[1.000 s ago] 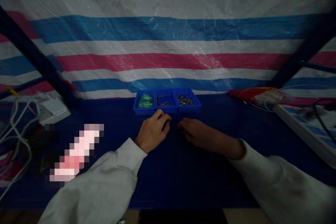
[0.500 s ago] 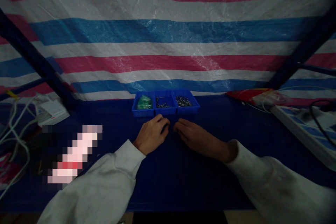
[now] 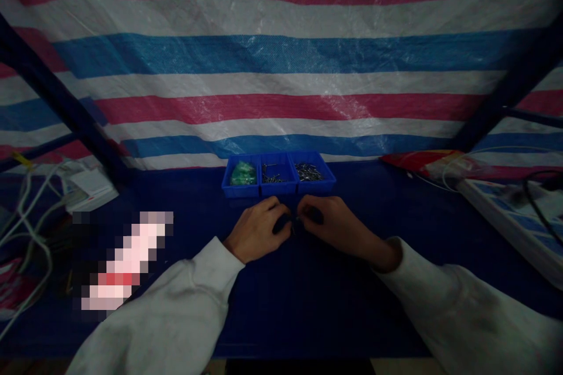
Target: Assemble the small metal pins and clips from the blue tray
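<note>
Just in front of the blue bins, my left hand [image 3: 263, 228] has its fingers curled into a pinch. Facing it, my right hand [image 3: 332, 222] is also pinched, its fingertips close to the left ones. Something tiny and shiny shows between the two hands, too small to name. The left blue bin [image 3: 241, 191] holds a green plastic bag [image 3: 243, 173]. In the middle bin [image 3: 278, 188] lie a few small metal pieces [image 3: 273, 178]. The right bin [image 3: 315, 186] holds a pile of small metal pieces [image 3: 308, 171].
Behind the blue table [image 3: 264, 304] hangs a striped sheet [image 3: 281, 55]. White cables [image 3: 26, 211] and a white box [image 3: 90, 187] are at the left, near a blurred-out patch. A red packet [image 3: 417, 158] and a long white box [image 3: 505, 222] lie at the right.
My left hand has shifted slightly right. My right hand's fingers have curled more into a pinch, and a tiny shiny thing now shows between the hands.
</note>
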Action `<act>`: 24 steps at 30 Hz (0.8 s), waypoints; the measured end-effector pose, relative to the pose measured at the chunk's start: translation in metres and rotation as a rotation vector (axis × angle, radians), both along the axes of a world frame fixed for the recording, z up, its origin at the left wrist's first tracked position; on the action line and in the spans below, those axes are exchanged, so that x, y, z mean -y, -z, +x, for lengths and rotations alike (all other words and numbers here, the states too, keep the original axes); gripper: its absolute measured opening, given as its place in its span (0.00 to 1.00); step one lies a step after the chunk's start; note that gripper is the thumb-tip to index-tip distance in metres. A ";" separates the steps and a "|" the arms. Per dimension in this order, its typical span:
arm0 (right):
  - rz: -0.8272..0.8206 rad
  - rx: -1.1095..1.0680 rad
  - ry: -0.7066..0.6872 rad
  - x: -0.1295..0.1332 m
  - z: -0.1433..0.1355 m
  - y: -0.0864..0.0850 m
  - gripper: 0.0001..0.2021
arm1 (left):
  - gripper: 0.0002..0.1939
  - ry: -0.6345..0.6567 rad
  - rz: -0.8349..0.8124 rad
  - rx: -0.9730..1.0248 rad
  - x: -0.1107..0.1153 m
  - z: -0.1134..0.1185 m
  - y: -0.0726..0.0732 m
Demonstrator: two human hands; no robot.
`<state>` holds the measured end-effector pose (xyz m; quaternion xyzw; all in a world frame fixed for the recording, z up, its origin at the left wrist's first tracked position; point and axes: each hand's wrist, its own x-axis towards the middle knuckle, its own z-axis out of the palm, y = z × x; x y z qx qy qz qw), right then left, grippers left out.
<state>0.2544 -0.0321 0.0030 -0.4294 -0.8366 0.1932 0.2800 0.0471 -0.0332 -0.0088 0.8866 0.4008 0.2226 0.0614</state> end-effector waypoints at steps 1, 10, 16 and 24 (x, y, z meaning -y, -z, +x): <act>-0.037 -0.040 0.009 0.000 0.000 -0.001 0.05 | 0.09 0.005 -0.001 0.004 0.000 0.000 0.001; -0.244 -0.341 -0.026 0.000 -0.002 -0.005 0.02 | 0.09 0.113 0.073 0.047 -0.002 0.001 0.000; -0.071 -0.156 0.048 0.002 -0.005 0.000 0.03 | 0.09 0.098 0.083 0.110 -0.002 0.001 -0.003; -0.136 -0.131 0.045 0.005 -0.007 0.005 0.06 | 0.07 0.075 0.066 0.237 -0.002 0.000 0.001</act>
